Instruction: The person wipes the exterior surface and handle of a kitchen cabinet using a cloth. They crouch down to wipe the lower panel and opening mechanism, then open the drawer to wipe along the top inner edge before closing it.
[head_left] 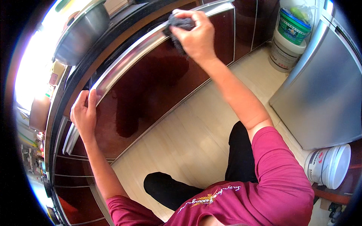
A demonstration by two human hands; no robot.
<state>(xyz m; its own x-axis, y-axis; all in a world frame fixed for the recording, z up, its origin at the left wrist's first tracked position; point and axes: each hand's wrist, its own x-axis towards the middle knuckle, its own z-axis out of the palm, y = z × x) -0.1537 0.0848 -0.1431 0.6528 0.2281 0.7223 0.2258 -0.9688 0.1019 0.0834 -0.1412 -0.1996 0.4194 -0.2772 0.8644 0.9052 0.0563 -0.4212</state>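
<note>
A wide dark red drawer front (158, 75) with a silver metal rim (128, 56) stands pulled out a little from the counter. My left hand (85, 111) grips that rim near its left end, thumb in front and fingers over the top. Farther right, my right hand (197, 35) is closed round a dark grey cloth (180, 24), which presses on the rim and hangs partly over the front. A darker, wet-looking patch (137, 98) spreads across the panel below. The cloth's underside is hidden.
Above the drawer, a steel bowl (83, 35) sits on the dark counter edge (62, 96). Stacked buckets (288, 45) stand at the far right, beside a silver fridge (320, 90). Another white bucket (327, 165) is near my right side. Pale tiled floor (177, 132) lies below.
</note>
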